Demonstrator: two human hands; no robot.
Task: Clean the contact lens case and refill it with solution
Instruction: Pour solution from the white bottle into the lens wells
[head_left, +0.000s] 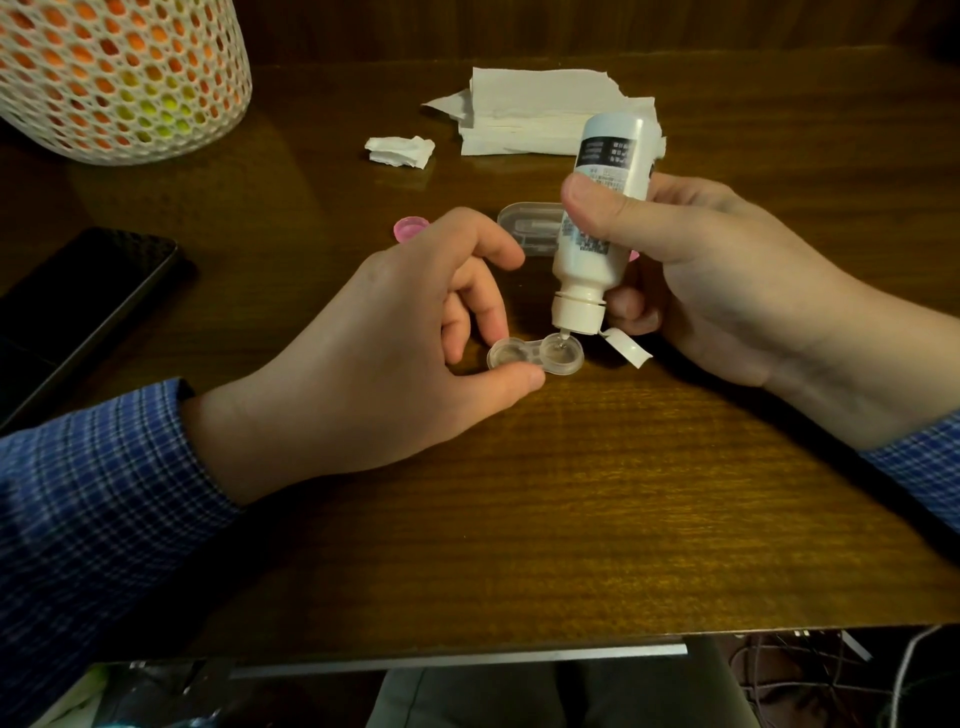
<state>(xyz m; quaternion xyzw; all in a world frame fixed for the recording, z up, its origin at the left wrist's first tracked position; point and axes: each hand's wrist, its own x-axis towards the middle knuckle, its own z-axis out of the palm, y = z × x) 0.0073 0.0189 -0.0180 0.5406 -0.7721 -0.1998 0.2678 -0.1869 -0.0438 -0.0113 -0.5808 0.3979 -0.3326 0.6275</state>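
Observation:
A clear two-well contact lens case (537, 356) lies on the wooden table (519, 493) with both wells uncapped. My left hand (384, 358) pinches its left well between thumb and fingers. My right hand (717, 275) grips a white solution bottle (597, 223) turned upside down. The nozzle sits just over the right well, and its flip cap hangs open to the right. A pink cap (410, 228) lies behind my left hand. A second bit of pink shows behind the bottle.
A stack of white tissues (530, 111) and a crumpled tissue piece (400, 150) lie at the back. A clear plastic box (530, 228) sits behind the bottle. A mesh basket of fruit (119, 78) stands back left; a dark phone (78, 312) lies left.

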